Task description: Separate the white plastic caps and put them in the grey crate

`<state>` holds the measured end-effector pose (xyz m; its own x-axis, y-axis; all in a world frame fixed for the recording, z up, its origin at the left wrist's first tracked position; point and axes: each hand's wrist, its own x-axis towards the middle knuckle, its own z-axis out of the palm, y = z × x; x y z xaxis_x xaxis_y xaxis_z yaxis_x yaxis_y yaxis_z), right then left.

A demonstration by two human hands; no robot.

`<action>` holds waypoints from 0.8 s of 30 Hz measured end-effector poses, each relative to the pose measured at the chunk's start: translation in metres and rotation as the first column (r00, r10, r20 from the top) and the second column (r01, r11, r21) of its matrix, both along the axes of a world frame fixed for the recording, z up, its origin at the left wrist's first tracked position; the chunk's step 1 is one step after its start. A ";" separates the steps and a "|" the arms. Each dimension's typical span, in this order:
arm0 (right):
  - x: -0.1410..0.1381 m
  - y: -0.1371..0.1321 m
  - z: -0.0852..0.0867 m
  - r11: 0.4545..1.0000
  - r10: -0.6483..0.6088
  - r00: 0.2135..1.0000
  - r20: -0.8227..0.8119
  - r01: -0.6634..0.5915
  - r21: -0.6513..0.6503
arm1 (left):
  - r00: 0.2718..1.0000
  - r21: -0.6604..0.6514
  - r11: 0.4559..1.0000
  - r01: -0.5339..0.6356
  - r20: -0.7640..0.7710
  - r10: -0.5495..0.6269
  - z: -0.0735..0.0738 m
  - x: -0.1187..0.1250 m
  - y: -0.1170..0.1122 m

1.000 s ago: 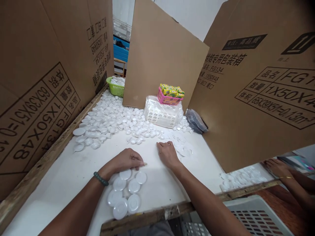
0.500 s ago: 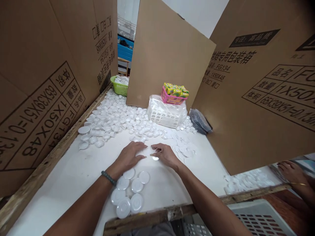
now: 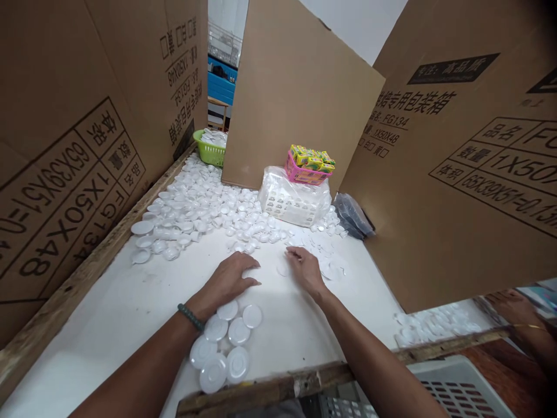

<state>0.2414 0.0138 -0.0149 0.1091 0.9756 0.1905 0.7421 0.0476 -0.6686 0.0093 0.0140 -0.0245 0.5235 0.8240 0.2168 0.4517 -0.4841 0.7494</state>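
Observation:
My left hand rests on the white tabletop, thumb and fingers apart in a C shape. No object can be clearly made out between them. To its right, my right hand is curled and partly smeared by motion. A faint, blurred white disc lies just left of its fingers; whether they grip it is unclear. Beyond and right of that hand are thin white discs, spread flat. Several round white plastic lids lie near my left wrist, close to the table's front edge.
Small white plastic pieces are heaped at the back left, before a green basket. A pink basket of yellow boxes tops a plastic-wrapped pack. Cardboard panels surround the table. Another person's hand shows at right.
My right hand has moved right, away from my left hand, towards the thin discs. The shiny round piece by its fingertips is no longer visible there. My left hand has hardly moved.

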 end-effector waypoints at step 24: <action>-0.044 -0.047 0.024 0.909 0.392 0.839 0.377 -0.415 -0.021 | 0.996 -0.104 0.992 -0.075 0.037 0.079 0.000 -0.002 -0.010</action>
